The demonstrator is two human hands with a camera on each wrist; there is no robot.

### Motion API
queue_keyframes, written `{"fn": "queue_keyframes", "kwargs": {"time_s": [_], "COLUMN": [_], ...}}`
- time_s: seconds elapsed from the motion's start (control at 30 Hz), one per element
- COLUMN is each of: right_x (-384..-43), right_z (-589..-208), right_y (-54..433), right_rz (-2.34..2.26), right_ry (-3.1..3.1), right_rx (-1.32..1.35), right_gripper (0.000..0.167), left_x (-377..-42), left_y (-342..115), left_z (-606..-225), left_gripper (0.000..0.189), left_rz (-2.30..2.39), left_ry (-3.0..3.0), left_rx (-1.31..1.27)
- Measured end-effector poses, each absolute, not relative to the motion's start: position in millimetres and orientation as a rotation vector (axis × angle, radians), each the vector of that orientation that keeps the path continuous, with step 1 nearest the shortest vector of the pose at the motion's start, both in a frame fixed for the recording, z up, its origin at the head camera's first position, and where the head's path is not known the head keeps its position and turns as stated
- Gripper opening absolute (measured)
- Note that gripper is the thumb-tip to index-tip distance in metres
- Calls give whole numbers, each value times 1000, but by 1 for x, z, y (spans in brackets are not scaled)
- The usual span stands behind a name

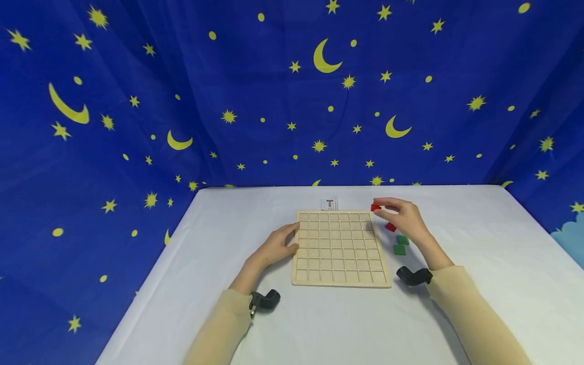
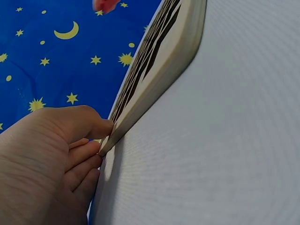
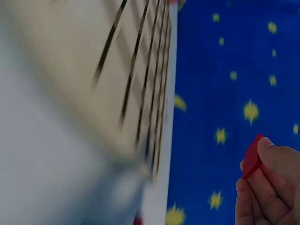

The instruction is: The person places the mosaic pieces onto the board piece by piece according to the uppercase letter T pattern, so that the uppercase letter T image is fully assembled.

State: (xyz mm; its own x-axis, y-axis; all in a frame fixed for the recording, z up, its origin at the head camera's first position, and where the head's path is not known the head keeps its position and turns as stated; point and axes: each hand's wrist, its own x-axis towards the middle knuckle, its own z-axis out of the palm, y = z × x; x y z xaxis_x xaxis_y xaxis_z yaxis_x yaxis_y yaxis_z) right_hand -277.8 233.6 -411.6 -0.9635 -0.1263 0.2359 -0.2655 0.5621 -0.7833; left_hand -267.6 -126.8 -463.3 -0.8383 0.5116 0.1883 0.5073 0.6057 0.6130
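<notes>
A pale wooden grid board [image 1: 341,279] lies on the table, its square cells bare. My left hand [image 1: 274,246] rests against its left edge, the thumb [image 2: 96,127] and fingertips touching the rim. Over the board's far right corner, my right hand [image 1: 403,218] pinches a red square tile [image 3: 253,157] between thumb and fingers, held above the table. Below that hand lies another red tile [image 1: 391,227], partly covered. Two green tiles [image 1: 399,250] lie close together to the right of the board.
Behind the board's far edge lies a small printed grid card [image 1: 329,204] with coloured squares. White cloth [image 1: 328,324] covers the table. A blue star-and-moon curtain [image 1: 274,91] stands behind and at the sides. Each wrist carries a black camera mount [image 1: 269,300].
</notes>
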Motion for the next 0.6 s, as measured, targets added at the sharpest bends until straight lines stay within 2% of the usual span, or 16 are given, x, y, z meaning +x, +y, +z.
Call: {"fn": "queue_keyframes", "kwargs": {"time_s": [0.33, 0.6], "right_x": [-289, -295], "right_z": [-408, -420], "right_y": [161, 139], "right_rz": [1469, 1551], "right_ry": [-2588, -2570], "right_rx": [521, 518], "right_gripper": [37, 38], "left_x": [-271, -269], "left_y": [-127, -127], "left_z": [-462, -461], "left_gripper": [63, 64], "left_rz": [1063, 1081], "left_ry": [2795, 2779], "left_rx": [847, 838]}}
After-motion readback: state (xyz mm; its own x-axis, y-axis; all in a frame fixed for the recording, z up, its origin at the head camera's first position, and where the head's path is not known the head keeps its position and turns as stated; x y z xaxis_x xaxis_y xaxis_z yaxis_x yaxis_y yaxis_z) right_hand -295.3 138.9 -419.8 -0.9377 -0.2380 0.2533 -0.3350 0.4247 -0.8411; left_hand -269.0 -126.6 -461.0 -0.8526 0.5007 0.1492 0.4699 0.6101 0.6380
